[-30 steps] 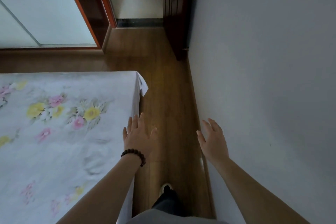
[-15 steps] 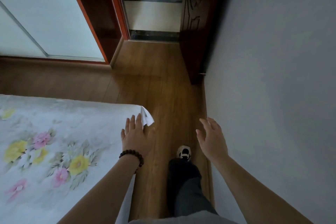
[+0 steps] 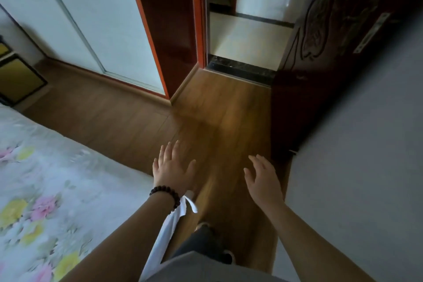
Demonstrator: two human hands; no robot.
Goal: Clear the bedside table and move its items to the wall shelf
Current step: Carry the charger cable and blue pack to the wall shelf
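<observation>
Head view shows our left hand (image 3: pixel 172 170) and right hand (image 3: pixel 263 176) apart, fingers spread, holding nothing. We see no bench or wall shelf yet. We could bump the bed (image 3: pixel 57 178) corner at 8 o'clock or the wall (image 3: pixel 357 144) at 3 o'clock. Open floor (image 3: pixel 217 117) runs toward 12 o'clock, to the doorway (image 3: pixel 247 36).
</observation>
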